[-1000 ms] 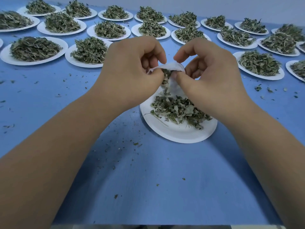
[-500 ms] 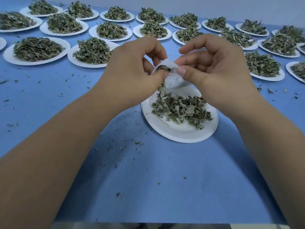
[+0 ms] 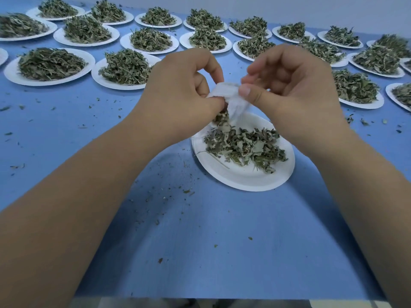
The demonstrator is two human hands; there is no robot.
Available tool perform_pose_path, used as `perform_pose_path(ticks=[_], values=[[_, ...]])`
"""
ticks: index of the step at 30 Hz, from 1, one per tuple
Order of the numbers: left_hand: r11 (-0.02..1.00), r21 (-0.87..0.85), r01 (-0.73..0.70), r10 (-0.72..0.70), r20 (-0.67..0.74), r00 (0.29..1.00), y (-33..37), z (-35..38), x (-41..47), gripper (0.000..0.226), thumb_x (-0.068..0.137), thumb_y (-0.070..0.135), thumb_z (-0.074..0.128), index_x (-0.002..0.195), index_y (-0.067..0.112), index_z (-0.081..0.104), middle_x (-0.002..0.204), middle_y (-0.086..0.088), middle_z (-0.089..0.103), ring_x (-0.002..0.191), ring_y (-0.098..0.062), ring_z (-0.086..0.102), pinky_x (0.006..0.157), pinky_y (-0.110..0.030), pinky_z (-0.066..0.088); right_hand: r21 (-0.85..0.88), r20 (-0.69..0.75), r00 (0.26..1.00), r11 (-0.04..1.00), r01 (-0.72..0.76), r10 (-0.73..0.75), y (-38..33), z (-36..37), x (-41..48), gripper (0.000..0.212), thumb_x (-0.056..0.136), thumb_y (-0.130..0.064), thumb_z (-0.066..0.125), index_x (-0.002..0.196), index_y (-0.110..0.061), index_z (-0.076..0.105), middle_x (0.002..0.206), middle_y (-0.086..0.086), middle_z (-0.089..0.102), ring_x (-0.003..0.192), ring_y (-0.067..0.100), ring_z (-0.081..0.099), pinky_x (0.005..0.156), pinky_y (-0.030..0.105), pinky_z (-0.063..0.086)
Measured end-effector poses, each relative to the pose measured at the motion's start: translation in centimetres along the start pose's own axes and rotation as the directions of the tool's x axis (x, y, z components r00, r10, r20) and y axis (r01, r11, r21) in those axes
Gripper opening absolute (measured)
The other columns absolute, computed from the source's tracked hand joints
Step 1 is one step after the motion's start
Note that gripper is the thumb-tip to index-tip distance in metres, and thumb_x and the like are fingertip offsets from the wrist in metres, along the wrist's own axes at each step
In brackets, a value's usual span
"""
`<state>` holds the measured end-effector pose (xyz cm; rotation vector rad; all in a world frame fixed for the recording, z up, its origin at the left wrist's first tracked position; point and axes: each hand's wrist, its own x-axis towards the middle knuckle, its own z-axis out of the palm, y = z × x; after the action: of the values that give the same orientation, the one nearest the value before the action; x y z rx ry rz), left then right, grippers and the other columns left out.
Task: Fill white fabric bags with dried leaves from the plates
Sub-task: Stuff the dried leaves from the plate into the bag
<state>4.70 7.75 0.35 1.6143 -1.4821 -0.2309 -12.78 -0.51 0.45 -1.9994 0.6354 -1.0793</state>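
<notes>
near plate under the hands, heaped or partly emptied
Partly emptied: the near plate shows bare white around a thin scatter of leaves, unlike the heaped plates behind.

Head-worn wide view, facing forward and down, close over table (image 3: 222, 241)

The left forearm (image 3: 84, 196) and right forearm (image 3: 355, 185) reach forward from the lower corners and draw together toward the middle. The left hand (image 3: 178, 94) is raised with its back to the camera, its fingers (image 3: 208, 65) curled, pinching one edge of a white bag (image 3: 231, 97) against the thumb. The right hand (image 3: 295, 92) faces it, just beside it. Its thumb and bent forefinger pinch the opposite edge, and its other fingers curl loosely inward.
</notes>
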Motion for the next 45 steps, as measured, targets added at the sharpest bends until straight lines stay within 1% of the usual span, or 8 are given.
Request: perform_pose_path(ticks=[5, 10, 15, 23, 28, 37, 40, 45], values=[[0.991, -0.106, 0.082, -0.085, -0.025, 0.996, -0.1, 0.0, 0.2, 0.015, 0.084, 0.019, 0.070, 0.096, 0.027, 0.067, 0.045, 0.004, 0.051, 0.039, -0.007, 0.042, 0.047, -0.014, 0.039, -0.201, -0.082, 0.990, 0.975, 0.097, -0.116, -0.4, 1.0, -0.6, 0.012, 0.087, -0.021, 0.075, 0.087, -0.020, 0.063, 0.076, -0.013, 0.063, 0.069, 0.007, 0.061, 0.062, 0.024, 0.045], [0.971, -0.221, 0.094, -0.101, -0.018, 0.995, 0.1, -0.1, 0.3, 0.013, 0.092, 0.028, 0.061, 0.093, 0.029, 0.074, 0.047, -0.003, 0.051, 0.038, -0.015, 0.041, 0.043, -0.019, 0.035, -0.298, 0.025, 0.989, 0.943, 0.146, -0.145, -1.0, 1.4, -1.3, 0.017, 0.087, -0.028, 0.074, 0.101, -0.021, 0.068, 0.087, -0.014, 0.070, 0.081, 0.010, 0.069, 0.068, 0.017, 0.044], [0.959, -0.265, 0.100, -0.104, -0.002, 0.995, 0.2, 0.2, 0.4, 0.023, 0.089, 0.025, 0.061, 0.072, 0.035, 0.074, 0.049, 0.000, 0.050, 0.037, -0.015, 0.038, 0.042, -0.021, 0.032, -0.228, -0.019, 0.997, 0.971, 0.072, -0.078, -1.2, 1.8, -1.3, 0.026, 0.082, -0.033, 0.078, 0.102, -0.021, 0.066, 0.083, -0.012, 0.070, 0.077, 0.008, 0.071, 0.069, 0.014, 0.044], [0.983, -0.179, 0.047, -0.042, 0.031, 0.999, 0.1, -0.7, 0.1, 0.021, 0.093, 0.023, 0.068, 0.111, 0.031, 0.076, 0.051, -0.004, 0.053, 0.044, -0.009, 0.038, 0.048, -0.012, 0.036, -0.188, -0.098, 0.995, 0.982, -0.030, 0.012, -0.9, 1.7, -0.9, 0.012, 0.086, -0.020, 0.070, 0.093, -0.025, 0.061, 0.081, -0.009, 0.070, 0.064, 0.010, 0.072, 0.062, 0.026, 0.057], [0.990, -0.125, -0.061, 0.077, 0.124, 0.989, 0.0, -2.9, -0.1, 0.023, 0.088, 0.031, 0.078, 0.111, 0.025, 0.074, 0.046, 0.012, 0.053, 0.038, -0.003, 0.042, 0.049, -0.004, 0.033, -0.126, -0.076, 0.995, 0.989, -0.072, 0.063, -0.9, 1.5, -0.9, 0.014, 0.087, -0.015, 0.071, 0.094, -0.022, 0.061, 0.083, -0.007, 0.071, 0.067, 0.013, 0.074, 0.063, 0.030, 0.059], [0.999, -0.046, -0.023, 0.033, 0.229, 0.973, -0.4, -4.6, -0.1, 0.074, 0.059, 0.070, 0.082, 0.125, 0.042, 0.064, 0.077, 0.011, 0.071, 0.059, -0.004, 0.060, 0.064, -0.022, 0.049, -0.108, -0.054, 0.995, 0.991, -0.085, 0.080, -1.0, 1.5, -0.9, 0.021, 0.084, -0.014, 0.078, 0.087, -0.026, 0.062, 0.085, -0.002, 0.072, 0.067, 0.018, 0.074, 0.064, 0.036, 0.061], [0.999, 0.017, 0.036, -0.040, 0.370, 0.928, -0.3, -4.2, -0.3, 0.094, 0.055, 0.064, 0.087, 0.139, 0.050, 0.047, 0.082, 0.011, 0.075, 0.074, -0.006, 0.072, 0.077, -0.035, 0.055, -0.120, -0.068, 0.994, 0.989, -0.089, 0.081, -0.9, 1.4, -0.8, 0.018, 0.083, -0.018, 0.079, 0.087, -0.026, 0.063, 0.079, -0.011, 0.069, 0.065, 0.015, 0.072, 0.063, 0.030, 0.058], [0.994, 0.086, 0.062, -0.093, 0.417, 0.904, -0.5, -3.3, -0.1, 0.102, 0.067, 0.036, 0.091, 0.148, 0.056, 0.032, 0.077, 0.013, 0.075, 0.073, -0.003, 0.072, 0.069, -0.029, 0.049, -0.117, -0.089, 0.993, 0.989, -0.086, 0.076, -0.8, 1.4, -0.8, 0.018, 0.083, -0.019, 0.080, 0.088, -0.026, 0.064, 0.080, -0.009, 0.070, 0.067, 0.020, 0.071, 0.066, 0.031, 0.059]])
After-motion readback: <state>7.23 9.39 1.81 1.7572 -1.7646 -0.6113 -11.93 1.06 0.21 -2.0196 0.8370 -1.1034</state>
